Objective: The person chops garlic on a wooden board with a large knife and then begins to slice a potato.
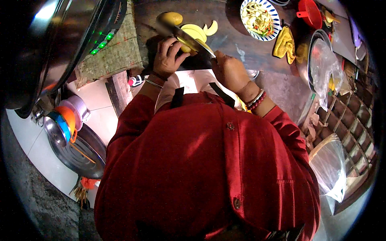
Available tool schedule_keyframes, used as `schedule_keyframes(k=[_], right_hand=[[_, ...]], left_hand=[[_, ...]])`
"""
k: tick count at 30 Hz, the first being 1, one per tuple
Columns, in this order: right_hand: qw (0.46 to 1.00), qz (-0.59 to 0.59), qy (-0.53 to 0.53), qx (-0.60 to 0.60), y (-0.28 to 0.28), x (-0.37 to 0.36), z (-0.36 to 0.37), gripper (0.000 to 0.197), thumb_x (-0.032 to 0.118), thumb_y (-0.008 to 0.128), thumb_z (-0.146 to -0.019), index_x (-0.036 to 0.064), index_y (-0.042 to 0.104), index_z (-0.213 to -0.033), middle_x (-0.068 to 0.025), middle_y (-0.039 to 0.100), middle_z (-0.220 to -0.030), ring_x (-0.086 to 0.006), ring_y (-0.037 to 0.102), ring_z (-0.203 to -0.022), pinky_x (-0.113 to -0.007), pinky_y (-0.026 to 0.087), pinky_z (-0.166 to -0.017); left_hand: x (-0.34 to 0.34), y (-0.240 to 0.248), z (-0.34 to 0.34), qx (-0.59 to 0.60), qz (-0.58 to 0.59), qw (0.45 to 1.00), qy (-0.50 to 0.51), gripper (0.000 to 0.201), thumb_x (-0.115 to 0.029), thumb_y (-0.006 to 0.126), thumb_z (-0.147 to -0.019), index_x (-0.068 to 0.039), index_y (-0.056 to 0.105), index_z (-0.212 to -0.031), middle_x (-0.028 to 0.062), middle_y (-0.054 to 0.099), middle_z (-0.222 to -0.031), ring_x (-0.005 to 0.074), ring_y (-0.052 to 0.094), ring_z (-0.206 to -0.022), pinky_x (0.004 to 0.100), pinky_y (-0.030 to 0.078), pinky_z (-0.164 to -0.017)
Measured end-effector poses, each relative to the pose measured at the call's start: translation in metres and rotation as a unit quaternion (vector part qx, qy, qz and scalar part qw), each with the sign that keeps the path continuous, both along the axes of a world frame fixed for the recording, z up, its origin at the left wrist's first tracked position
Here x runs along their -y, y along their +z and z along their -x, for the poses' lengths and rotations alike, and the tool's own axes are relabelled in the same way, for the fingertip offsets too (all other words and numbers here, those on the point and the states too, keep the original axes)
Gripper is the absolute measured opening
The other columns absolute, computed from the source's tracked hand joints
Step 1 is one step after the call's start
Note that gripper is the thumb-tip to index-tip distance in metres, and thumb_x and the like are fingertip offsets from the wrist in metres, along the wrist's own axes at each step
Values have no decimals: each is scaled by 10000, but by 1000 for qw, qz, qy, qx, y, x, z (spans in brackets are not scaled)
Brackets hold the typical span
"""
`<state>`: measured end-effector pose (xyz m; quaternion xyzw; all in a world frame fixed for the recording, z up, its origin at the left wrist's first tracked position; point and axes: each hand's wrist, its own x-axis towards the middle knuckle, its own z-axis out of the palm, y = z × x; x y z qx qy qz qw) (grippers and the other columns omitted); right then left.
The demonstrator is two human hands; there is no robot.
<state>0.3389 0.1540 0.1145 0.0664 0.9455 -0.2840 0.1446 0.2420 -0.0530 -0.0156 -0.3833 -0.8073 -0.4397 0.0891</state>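
Note:
My right hand (pixel 231 72) is closed round the handle of a kitchen knife (pixel 185 37), its broad blade slanting up to the left across the dark worktop (pixel 225 34). Under the blade lies a cut potato (pixel 185 48), which my left hand (pixel 168 56) grips from the near left side with bent fingers close to the steel. Pale yellow potato slices (pixel 194 30) overlap just beyond the blade. To their right are a few curved pieces (pixel 212 28). A whole potato (pixel 172 18) rests farther back, beside the blurred end of the knife. The blade hides part of the cut potato.
A plate with a blue-striped rim (pixel 276 20) holds chopped pale pieces with red and green bits. A yellow cloth (pixel 284 45) and a red strainer-like utensil (pixel 310 14) are to the right, near a clear plastic bag (pixel 325 64). A big dark pan (pixel 52 52) fills the left.

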Motion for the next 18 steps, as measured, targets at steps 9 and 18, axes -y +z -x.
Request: schedule_keyframes(k=[9,18], right_hand=[[999,-20,28,21,16,-1,-8,143,143,600,-905,20,542,-952,-262,647,-832,-463,628,-751,-519,497,-636],[999,-27,32,25,22,-2,-13,142,146,596,-908,27,545,-966,-254,650,-789,-459,630,-697,-529,494,-598]], left_hand=[[1,-4,-3,4,17,1000,15,465,-224,821,-778,-54,600,-1150,139,495,-1179,362,531,-1061,457,477,-902],[1,-3,-1,-15,15,1000,14,470,-228,833,-772,-47,596,-1136,145,505,-1147,354,536,-1035,447,485,-878]])
